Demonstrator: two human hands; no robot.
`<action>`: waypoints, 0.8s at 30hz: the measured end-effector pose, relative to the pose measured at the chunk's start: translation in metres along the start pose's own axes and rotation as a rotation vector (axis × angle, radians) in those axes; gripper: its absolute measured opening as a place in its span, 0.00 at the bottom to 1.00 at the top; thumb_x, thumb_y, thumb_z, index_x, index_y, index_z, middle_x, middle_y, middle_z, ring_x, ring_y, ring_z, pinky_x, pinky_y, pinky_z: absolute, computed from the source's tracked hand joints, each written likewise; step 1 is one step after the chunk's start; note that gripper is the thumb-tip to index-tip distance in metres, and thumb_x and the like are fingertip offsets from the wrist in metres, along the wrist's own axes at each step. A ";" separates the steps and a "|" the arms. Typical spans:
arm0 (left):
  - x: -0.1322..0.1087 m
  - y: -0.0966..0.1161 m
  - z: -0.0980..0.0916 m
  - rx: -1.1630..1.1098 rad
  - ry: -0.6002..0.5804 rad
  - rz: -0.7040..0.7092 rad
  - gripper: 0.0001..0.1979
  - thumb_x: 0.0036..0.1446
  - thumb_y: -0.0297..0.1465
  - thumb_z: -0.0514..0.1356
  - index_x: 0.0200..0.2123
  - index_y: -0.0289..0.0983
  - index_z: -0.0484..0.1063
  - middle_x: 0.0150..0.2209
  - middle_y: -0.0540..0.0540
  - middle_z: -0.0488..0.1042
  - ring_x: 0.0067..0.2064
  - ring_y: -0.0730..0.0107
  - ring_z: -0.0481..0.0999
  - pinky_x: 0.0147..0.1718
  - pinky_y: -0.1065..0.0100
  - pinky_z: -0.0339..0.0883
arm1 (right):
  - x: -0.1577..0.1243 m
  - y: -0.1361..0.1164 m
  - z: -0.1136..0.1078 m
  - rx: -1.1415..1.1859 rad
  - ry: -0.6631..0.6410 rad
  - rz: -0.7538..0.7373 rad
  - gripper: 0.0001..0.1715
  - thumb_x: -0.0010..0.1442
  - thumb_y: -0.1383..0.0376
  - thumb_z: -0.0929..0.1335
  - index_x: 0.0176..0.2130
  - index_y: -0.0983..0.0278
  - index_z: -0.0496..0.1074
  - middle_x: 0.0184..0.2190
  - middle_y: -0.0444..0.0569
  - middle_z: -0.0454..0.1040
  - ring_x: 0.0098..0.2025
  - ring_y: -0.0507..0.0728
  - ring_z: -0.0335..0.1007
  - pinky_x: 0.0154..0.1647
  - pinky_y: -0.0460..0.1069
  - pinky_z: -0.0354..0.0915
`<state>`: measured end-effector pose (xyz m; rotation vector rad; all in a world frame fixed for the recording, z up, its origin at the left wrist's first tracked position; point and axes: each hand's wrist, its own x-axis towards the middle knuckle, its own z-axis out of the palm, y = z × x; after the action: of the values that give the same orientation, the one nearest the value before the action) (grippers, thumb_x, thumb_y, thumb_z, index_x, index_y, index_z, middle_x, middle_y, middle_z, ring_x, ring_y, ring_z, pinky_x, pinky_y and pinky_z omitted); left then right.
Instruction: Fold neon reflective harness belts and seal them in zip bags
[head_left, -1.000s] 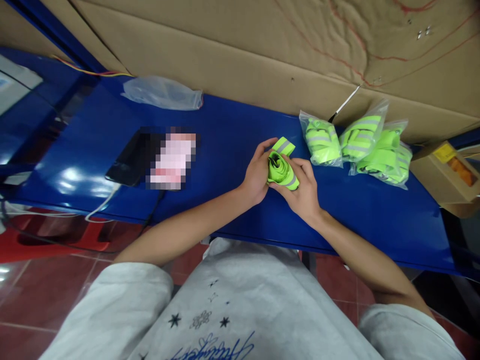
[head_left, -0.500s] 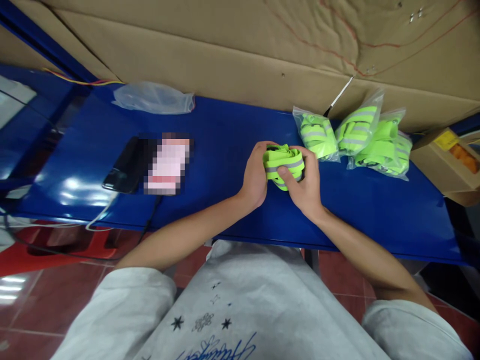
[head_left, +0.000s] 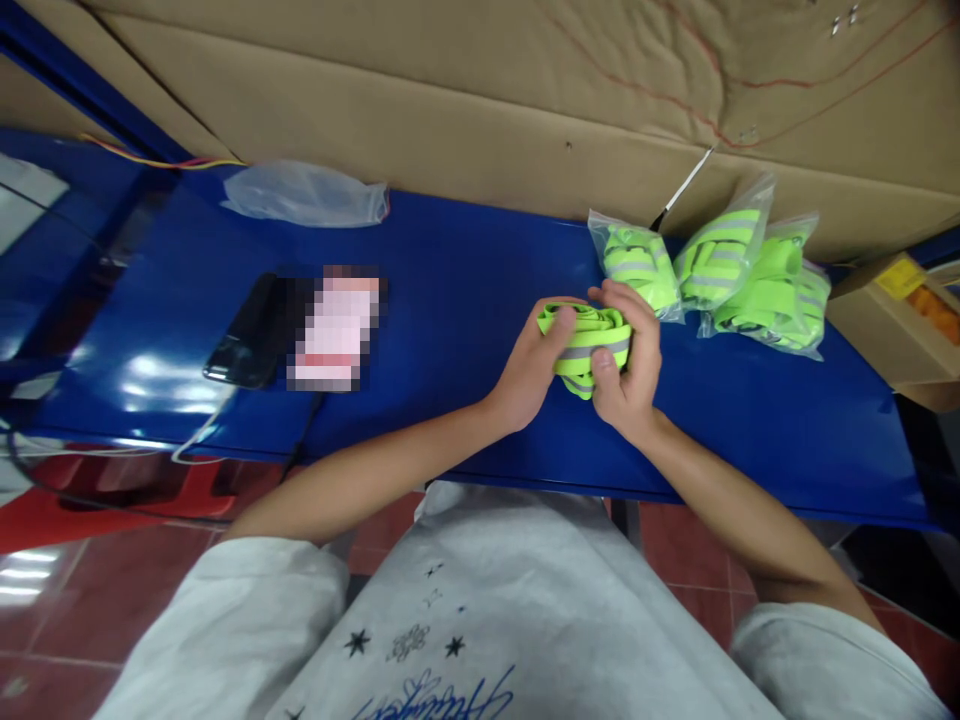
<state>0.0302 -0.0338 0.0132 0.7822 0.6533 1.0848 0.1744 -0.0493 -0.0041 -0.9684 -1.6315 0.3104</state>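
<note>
Between my two hands is a rolled-up reflective strap (head_left: 596, 350), neon yellow-green with a grey stripe, held above the blue table (head_left: 450, 290). My left hand (head_left: 531, 365) grips its left side, with the thumb lying on the top edge of the coil. Around the right side curls my right hand (head_left: 634, 365), its thumb pressed on the front of the roll and its fingers arched over the back. Some fingers of both hands are hidden behind the roll. Just beyond my right hand lies a clear bag with a similar yellow-green strap (head_left: 641, 268).
More bagged straps (head_left: 720, 258) lie at the back right, near an open cardboard box (head_left: 881, 325). A clear plastic bag (head_left: 304, 195) rests at the back left. A black phone (head_left: 251, 330) and a blurred-out pink item (head_left: 337, 325) lie on the left, with cables at the front edge.
Both hands have shifted slightly right and nearer to me with the strap roll. My left thumb now shows on the roll's top, and my right fingers have lifted over its back.
</note>
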 end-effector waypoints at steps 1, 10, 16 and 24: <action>-0.001 -0.001 -0.001 0.035 -0.064 0.052 0.31 0.60 0.58 0.70 0.52 0.42 0.71 0.51 0.47 0.79 0.54 0.63 0.80 0.56 0.63 0.73 | 0.001 0.000 -0.001 0.056 0.030 0.014 0.30 0.73 0.46 0.67 0.68 0.52 0.68 0.68 0.53 0.71 0.70 0.69 0.71 0.73 0.69 0.68; 0.002 -0.017 -0.009 0.323 -0.195 0.280 0.42 0.57 0.59 0.71 0.60 0.42 0.58 0.65 0.36 0.70 0.64 0.52 0.75 0.63 0.51 0.72 | 0.006 -0.013 -0.009 0.293 0.021 0.363 0.37 0.73 0.35 0.60 0.61 0.55 0.76 0.58 0.51 0.82 0.62 0.66 0.79 0.63 0.63 0.75; 0.004 -0.013 -0.008 0.299 -0.125 0.245 0.40 0.54 0.58 0.74 0.55 0.41 0.61 0.55 0.40 0.77 0.55 0.60 0.80 0.56 0.57 0.76 | 0.009 -0.025 -0.008 0.160 -0.068 0.466 0.47 0.64 0.27 0.64 0.63 0.55 0.76 0.64 0.52 0.78 0.64 0.68 0.76 0.67 0.63 0.73; 0.002 0.000 -0.010 0.445 -0.014 0.349 0.30 0.63 0.59 0.67 0.47 0.41 0.64 0.43 0.46 0.79 0.42 0.67 0.81 0.41 0.65 0.76 | 0.010 -0.011 -0.008 0.187 -0.147 0.544 0.44 0.64 0.25 0.63 0.50 0.58 0.77 0.44 0.51 0.83 0.47 0.64 0.81 0.53 0.59 0.78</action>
<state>0.0229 -0.0291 0.0076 1.3228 0.7769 1.2639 0.1764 -0.0511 0.0126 -1.2563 -1.4123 0.9046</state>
